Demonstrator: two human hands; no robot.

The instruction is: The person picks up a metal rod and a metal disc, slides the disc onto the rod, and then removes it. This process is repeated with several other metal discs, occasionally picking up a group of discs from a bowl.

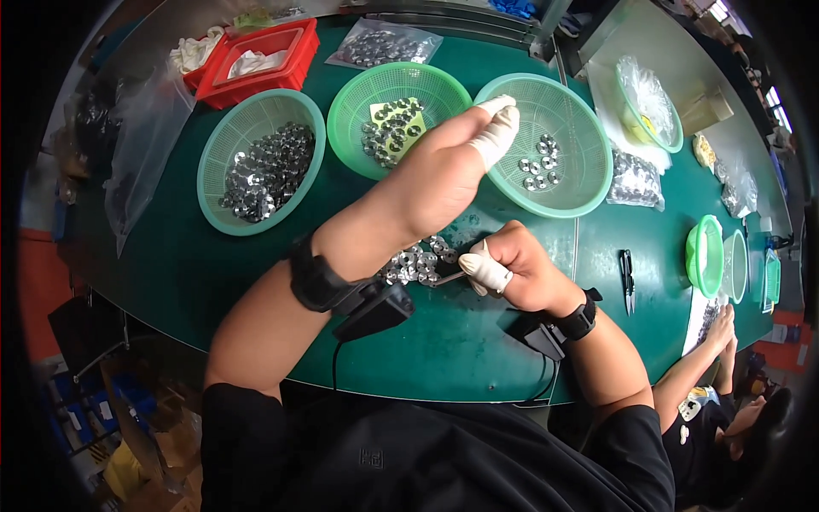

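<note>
My left hand [465, 162], with white finger cots on, reaches over the near left rim of the right green mesh basket [589, 162]. Its thumb and fingertips are pressed together, and whatever they hold is hidden. Inside that basket lie several round metal parts [539, 164]. Lower down, my right hand [516, 266], also in white finger cots, is closed around a thin metal tool [450, 278] whose tip points left. Beside that tip a loose pile of round metal parts [412, 266] rests on the green table, partly covered by my left forearm.
At left a green basket [207, 183] holds a heap of metal parts; the middle basket [339, 128] has parts and a yellow card. Behind them are red trays [294, 72] and a bag of parts [384, 44]. Black-handled snips [627, 277] lie at right, where a co-worker sits.
</note>
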